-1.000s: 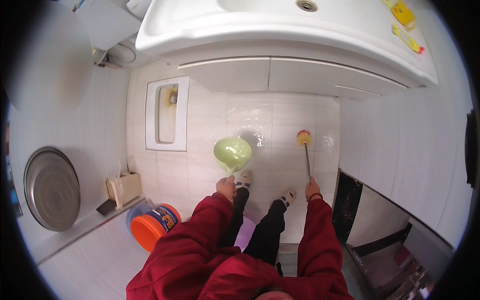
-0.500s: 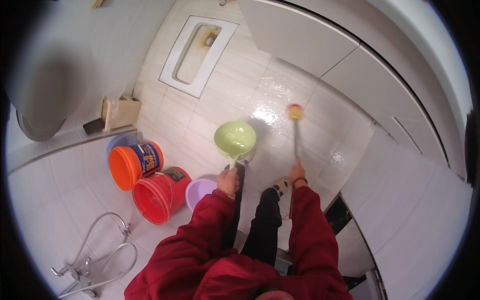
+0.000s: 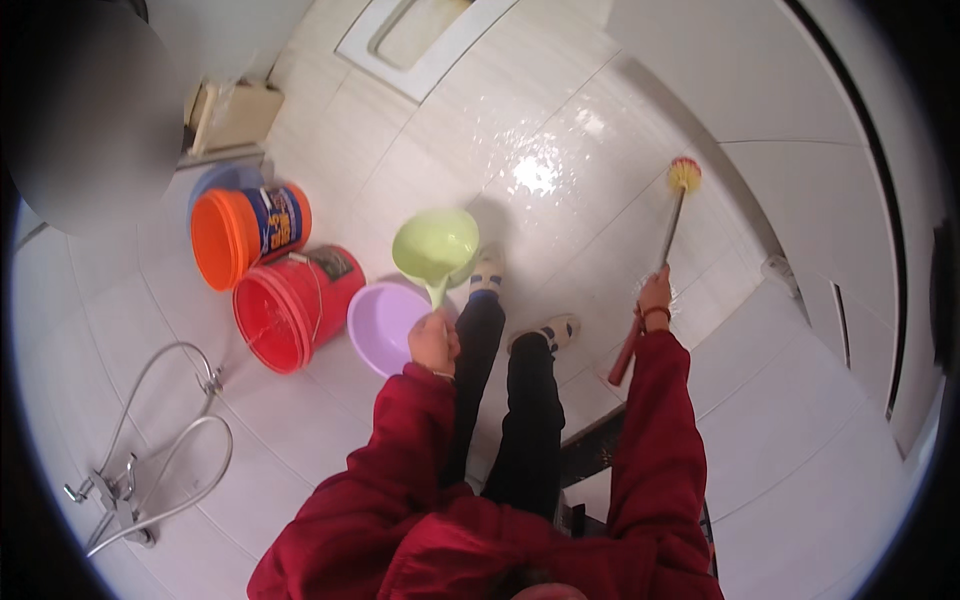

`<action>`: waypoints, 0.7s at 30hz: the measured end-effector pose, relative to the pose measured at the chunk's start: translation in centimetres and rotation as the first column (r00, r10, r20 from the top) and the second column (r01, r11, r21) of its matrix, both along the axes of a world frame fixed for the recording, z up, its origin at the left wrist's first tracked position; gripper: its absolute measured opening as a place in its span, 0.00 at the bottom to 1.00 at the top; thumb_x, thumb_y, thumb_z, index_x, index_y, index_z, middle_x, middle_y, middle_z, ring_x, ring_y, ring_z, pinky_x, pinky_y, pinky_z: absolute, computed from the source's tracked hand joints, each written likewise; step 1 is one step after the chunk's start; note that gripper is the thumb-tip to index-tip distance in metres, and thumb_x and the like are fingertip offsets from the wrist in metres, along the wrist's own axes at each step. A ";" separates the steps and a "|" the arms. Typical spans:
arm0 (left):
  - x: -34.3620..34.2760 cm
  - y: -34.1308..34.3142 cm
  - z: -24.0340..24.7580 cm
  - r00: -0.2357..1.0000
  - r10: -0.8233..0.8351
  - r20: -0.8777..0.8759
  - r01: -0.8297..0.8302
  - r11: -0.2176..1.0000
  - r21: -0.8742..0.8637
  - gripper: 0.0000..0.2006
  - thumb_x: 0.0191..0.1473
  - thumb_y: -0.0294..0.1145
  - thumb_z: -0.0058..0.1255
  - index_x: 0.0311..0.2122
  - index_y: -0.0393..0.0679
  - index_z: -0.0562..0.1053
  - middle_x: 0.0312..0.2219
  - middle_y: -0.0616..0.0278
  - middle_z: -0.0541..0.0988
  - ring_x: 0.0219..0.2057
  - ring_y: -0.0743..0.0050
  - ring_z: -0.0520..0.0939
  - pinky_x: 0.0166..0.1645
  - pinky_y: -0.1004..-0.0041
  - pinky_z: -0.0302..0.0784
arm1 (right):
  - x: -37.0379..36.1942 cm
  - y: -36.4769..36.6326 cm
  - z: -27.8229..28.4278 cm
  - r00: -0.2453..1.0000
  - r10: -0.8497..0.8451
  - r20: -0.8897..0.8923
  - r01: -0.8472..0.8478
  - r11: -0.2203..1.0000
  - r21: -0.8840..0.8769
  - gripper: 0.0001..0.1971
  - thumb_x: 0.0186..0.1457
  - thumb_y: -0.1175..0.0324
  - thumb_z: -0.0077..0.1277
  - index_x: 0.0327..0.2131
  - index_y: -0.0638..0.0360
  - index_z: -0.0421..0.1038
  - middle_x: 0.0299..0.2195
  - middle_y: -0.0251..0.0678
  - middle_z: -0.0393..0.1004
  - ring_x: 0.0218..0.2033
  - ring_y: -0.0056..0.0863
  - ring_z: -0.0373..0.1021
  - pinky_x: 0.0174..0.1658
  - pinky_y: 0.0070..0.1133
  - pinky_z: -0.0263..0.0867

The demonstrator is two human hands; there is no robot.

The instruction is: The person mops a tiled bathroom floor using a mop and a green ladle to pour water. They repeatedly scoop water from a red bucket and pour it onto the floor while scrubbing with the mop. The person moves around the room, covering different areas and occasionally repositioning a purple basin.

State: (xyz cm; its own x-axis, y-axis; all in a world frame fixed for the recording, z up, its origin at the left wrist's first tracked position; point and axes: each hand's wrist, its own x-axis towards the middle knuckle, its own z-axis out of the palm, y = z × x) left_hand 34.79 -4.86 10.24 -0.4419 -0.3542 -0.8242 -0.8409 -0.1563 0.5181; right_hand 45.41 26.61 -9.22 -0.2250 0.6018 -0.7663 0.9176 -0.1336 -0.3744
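While the left hand grips a green water dipper, the right hand clasps a long-handled brush farther right.

Deep-red long-sleeved top here, black trousers, pale shoes marked dark blue, reddish bracelet by the right hand!

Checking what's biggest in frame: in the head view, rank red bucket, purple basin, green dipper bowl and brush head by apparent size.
1. Red bucket
2. Unranked: purple basin and green dipper bowl; similar, basin partly hidden
3. Brush head
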 end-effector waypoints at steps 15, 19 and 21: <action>-1.7 -4.8 -0.6 0.977 0.214 0.002 -0.214 0.977 0.023 0.07 0.49 0.33 0.46 0.26 0.42 0.65 0.16 0.67 0.65 0.12 0.83 0.63 0.12 0.82 0.51 | 5.7 -6.1 3.3 0.850 0.526 0.027 -0.525 0.845 0.101 0.26 0.55 0.67 0.34 0.58 0.47 0.43 0.35 0.56 0.69 0.36 0.53 0.66 0.39 0.37 0.62; -1.3 -5.1 -1.6 0.976 0.216 -0.001 -0.216 0.976 0.021 0.08 0.48 0.33 0.47 0.26 0.41 0.65 0.15 0.66 0.65 0.11 0.82 0.62 0.12 0.82 0.51 | 7.7 -9.7 1.3 0.762 0.644 0.074 -0.641 0.765 -0.061 0.29 0.55 0.65 0.34 0.59 0.43 0.36 0.31 0.59 0.69 0.33 0.56 0.66 0.37 0.42 0.61; -1.0 -5.4 -2.4 0.982 0.186 0.013 -0.187 0.981 0.055 0.09 0.48 0.33 0.49 0.30 0.39 0.66 0.17 0.65 0.66 0.11 0.82 0.63 0.11 0.83 0.52 | 1.6 -9.8 -0.8 0.695 0.716 0.068 -0.716 0.697 -0.030 0.29 0.55 0.65 0.34 0.59 0.43 0.35 0.31 0.60 0.69 0.33 0.57 0.66 0.37 0.43 0.61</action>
